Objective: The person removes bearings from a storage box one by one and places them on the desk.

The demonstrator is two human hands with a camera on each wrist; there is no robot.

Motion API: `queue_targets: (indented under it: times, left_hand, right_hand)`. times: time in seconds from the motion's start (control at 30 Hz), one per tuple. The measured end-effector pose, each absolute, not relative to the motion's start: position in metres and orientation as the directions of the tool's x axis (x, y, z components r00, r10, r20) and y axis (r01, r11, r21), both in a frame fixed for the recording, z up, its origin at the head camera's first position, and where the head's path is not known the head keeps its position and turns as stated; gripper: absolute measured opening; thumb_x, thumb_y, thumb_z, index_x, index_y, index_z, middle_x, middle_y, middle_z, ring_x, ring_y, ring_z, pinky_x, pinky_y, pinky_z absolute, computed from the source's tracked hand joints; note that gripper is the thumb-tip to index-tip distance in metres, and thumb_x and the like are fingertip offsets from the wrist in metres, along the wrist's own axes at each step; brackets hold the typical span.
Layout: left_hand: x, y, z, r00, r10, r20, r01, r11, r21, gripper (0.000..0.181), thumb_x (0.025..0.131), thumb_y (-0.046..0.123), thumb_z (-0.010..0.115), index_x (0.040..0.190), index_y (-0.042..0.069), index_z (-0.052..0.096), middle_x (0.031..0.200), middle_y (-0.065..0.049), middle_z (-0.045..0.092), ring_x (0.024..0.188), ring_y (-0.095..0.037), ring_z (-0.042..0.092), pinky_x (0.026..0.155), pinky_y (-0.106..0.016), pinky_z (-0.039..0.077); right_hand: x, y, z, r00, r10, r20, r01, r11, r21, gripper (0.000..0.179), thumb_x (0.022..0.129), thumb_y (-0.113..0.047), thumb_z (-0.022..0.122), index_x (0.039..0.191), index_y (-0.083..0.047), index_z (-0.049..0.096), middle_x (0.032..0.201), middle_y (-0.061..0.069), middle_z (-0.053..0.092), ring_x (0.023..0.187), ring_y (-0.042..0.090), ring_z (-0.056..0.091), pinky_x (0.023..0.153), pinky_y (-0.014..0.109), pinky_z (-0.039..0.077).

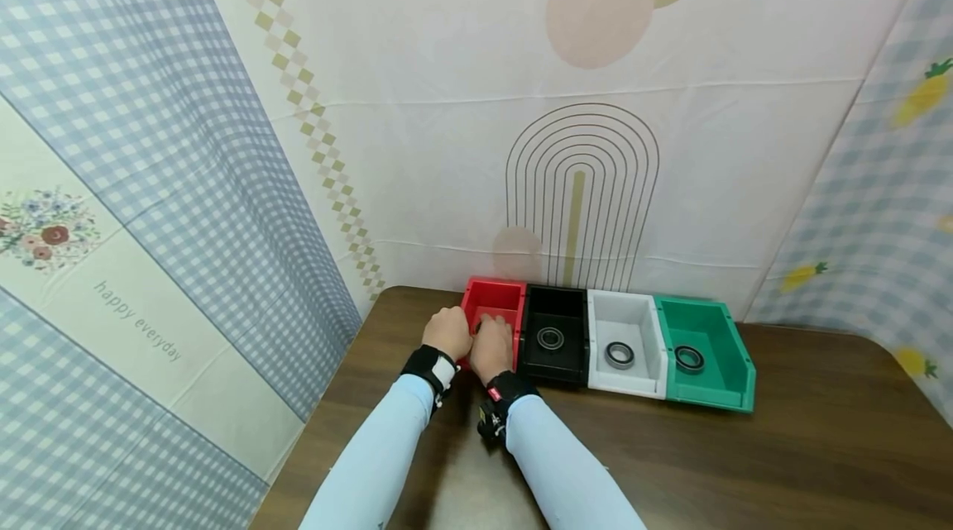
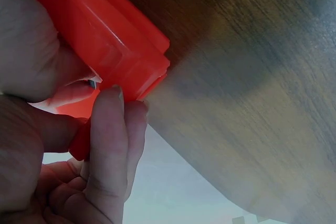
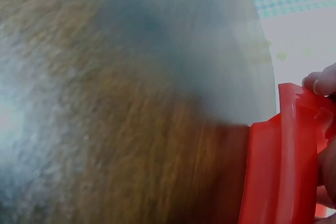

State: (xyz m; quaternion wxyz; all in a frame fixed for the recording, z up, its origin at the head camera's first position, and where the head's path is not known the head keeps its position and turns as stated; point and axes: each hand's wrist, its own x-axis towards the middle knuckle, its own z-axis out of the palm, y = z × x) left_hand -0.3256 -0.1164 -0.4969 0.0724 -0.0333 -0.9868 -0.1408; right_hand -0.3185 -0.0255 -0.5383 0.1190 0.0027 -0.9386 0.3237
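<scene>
A red bin (image 1: 497, 297) stands at the left end of a row of bins. My left hand (image 1: 448, 332) grips its left edge, with the thumb inside and the fingers (image 2: 109, 150) outside the red wall. My right hand (image 1: 492, 347) reaches over the front into the same bin, thumb and fingers bent together. Between its fingertips a small dark, shiny bit of a bearing (image 2: 93, 84) peeks out in the left wrist view; most of it is hidden. The right wrist view shows the red wall and fingertips (image 3: 323, 81) over its corner.
To the right stand a black bin (image 1: 554, 303), a white bin (image 1: 621, 311) and a green bin (image 1: 696, 315). Bearings lie in them: one in the black (image 1: 550, 338), one in the white (image 1: 620, 355), one in the green (image 1: 689, 359). The brown table (image 1: 811, 422) meets a cloth-covered wall behind.
</scene>
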Motion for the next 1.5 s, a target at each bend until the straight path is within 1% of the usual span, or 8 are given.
queue_targets:
  times: [0.07,0.17,0.4,0.73,0.97,1.1,1.33,1.5]
  left_hand:
    - [-0.325,-0.118,-0.497,-0.987,0.05,0.155,0.091,0.959,0.269,0.021,0.092,0.015,0.08,0.078,0.002,0.071,0.074,-0.013,0.074,0.063,-0.026,0.07,0.064,-0.044,0.065]
    - [-0.324,-0.118,-0.495,-0.99,0.05,0.134,0.085,0.96,0.268,0.02,0.09,0.016,0.082,0.08,0.001,0.073,0.076,-0.014,0.075,0.065,-0.027,0.072,0.065,-0.044,0.066]
    - [-0.324,-0.117,-0.493,-0.992,0.055,0.116,0.086,0.956,0.28,0.018,0.09,0.015,0.081,0.085,-0.001,0.075,0.081,-0.015,0.077,0.068,-0.027,0.073,0.066,-0.044,0.066]
    - [-0.325,-0.117,-0.492,-0.997,0.046,0.056,0.061,0.95,0.308,0.021,0.089,0.016,0.085,0.094,-0.003,0.078,0.088,-0.016,0.079,0.074,-0.027,0.076,0.073,-0.044,0.067]
    - [-0.327,-0.116,-0.492,-0.997,0.046,0.056,0.061,0.948,0.312,0.018,0.092,0.013,0.08,0.101,-0.002,0.079,0.093,-0.018,0.08,0.078,-0.029,0.077,0.077,-0.046,0.068]
    - [-0.328,-0.116,-0.494,-0.997,0.039,0.069,0.058,0.951,0.303,0.017,0.091,0.013,0.081,0.1,-0.001,0.08,0.093,-0.017,0.08,0.078,-0.028,0.077,0.076,-0.045,0.068]
    - [-0.328,-0.113,-0.495,-0.996,0.039,0.076,0.06,0.951,0.303,0.015,0.093,0.012,0.077,0.099,-0.001,0.08,0.092,-0.017,0.08,0.077,-0.028,0.077,0.074,-0.045,0.068]
    - [-0.328,-0.113,-0.496,-0.993,0.034,0.109,0.065,0.953,0.296,0.014,0.095,0.012,0.076,0.094,-0.001,0.08,0.089,-0.017,0.08,0.075,-0.029,0.077,0.073,-0.045,0.068]
  right_hand:
    - [-0.317,-0.025,-0.538,-0.969,0.065,0.238,-0.104,0.767,-0.633,0.012,0.096,-0.007,0.069,0.106,-0.002,0.073,0.1,0.02,0.069,0.104,0.038,0.062,0.095,0.049,0.052]
    - [-0.315,-0.024,-0.538,-0.972,0.05,0.229,-0.118,0.74,-0.662,0.023,0.097,-0.007,0.069,0.119,-0.001,0.073,0.107,0.02,0.07,0.107,0.039,0.062,0.096,0.05,0.052]
    - [-0.313,-0.019,-0.538,-0.981,0.017,0.194,-0.127,0.7,-0.702,0.041,0.097,-0.007,0.068,0.138,-0.003,0.068,0.126,0.021,0.069,0.118,0.038,0.061,0.105,0.05,0.053]
    - [-0.309,-0.015,-0.539,-0.974,-0.026,0.224,-0.185,0.663,-0.726,0.045,0.097,-0.007,0.071,0.142,-0.002,0.065,0.14,0.021,0.066,0.129,0.039,0.061,0.115,0.053,0.051]
    - [-0.305,-0.012,-0.539,-0.971,-0.047,0.236,-0.214,0.612,-0.762,0.046,0.097,-0.004,0.069,0.143,-0.002,0.065,0.143,0.019,0.064,0.133,0.039,0.059,0.117,0.054,0.049]
    - [-0.303,-0.011,-0.538,-0.961,-0.081,0.264,-0.257,0.617,-0.744,0.043,0.097,-0.004,0.069,0.14,-0.003,0.067,0.139,0.018,0.066,0.13,0.037,0.06,0.114,0.052,0.052]
    - [-0.3,-0.009,-0.54,-0.958,-0.099,0.271,-0.273,0.617,-0.738,0.044,0.098,-0.002,0.067,0.143,-0.003,0.066,0.141,0.017,0.065,0.132,0.035,0.059,0.114,0.051,0.053]
    - [-0.297,-0.009,-0.541,-0.957,-0.115,0.266,-0.28,0.608,-0.743,0.048,0.096,0.002,0.066,0.143,-0.004,0.065,0.142,0.016,0.063,0.132,0.034,0.057,0.113,0.052,0.053]
